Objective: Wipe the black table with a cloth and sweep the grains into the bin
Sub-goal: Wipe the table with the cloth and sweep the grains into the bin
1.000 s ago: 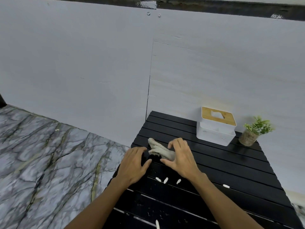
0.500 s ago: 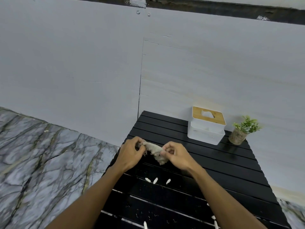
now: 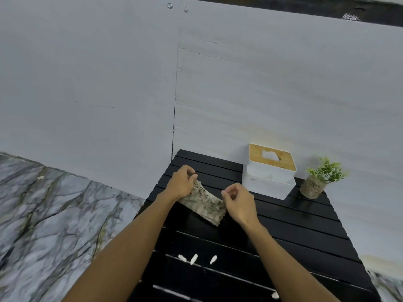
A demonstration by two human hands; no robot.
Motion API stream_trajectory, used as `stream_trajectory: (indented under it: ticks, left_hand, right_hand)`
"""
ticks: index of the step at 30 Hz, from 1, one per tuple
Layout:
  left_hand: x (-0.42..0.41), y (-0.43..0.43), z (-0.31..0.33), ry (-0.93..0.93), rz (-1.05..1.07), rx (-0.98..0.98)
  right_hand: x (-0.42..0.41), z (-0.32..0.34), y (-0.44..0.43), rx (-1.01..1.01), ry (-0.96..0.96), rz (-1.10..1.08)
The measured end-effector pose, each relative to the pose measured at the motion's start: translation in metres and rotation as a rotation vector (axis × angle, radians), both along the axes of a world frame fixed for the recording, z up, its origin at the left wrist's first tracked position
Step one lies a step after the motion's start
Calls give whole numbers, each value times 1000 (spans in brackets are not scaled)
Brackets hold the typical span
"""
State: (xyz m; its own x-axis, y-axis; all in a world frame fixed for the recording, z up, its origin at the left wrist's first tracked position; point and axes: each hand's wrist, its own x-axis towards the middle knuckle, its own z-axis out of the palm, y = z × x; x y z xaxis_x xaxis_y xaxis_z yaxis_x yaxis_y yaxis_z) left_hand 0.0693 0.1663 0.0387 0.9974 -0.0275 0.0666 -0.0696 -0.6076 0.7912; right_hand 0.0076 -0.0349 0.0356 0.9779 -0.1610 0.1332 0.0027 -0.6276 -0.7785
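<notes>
A mottled grey-brown cloth (image 3: 205,203) hangs stretched just above the black slatted table (image 3: 294,232). My left hand (image 3: 182,183) pinches its far left corner and my right hand (image 3: 238,200) pinches its right edge, so the cloth spreads between them. Three white grains (image 3: 194,258) lie on the slats nearer to me, and another white grain (image 3: 275,294) lies at the bottom edge by my right forearm. No bin is in view.
A white tissue box with a wooden lid (image 3: 270,171) stands at the table's back right, and a small potted plant (image 3: 318,182) sits beside it. A pale wall (image 3: 261,94) rises right behind the table. Marbled floor (image 3: 43,225) lies to the left.
Both hands have lifted the cloth off the slats and pulled apart, unfolding it from a crumpled wad into a spread sheet. The view has tilted slightly.
</notes>
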Motion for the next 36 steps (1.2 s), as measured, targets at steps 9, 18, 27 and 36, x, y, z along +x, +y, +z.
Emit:
stream_trajectory:
  ticks: [9, 18, 27, 36]
  left_hand:
    - [24, -2, -14, -38, 108, -88]
    - [-44, 36, -8, -318, 94, 80]
    - [-156, 94, -32, -177, -15, 464]
    - [-208, 103, -27, -146, -5, 412]
  right_hand:
    - [0, -19, 13, -696, -355, 516]
    - [19, -9, 25, -618, -270, 342]
    - [17, -28, 73, -727, 134, 412]
    - [-37, -19, 133, -701, 161, 574]
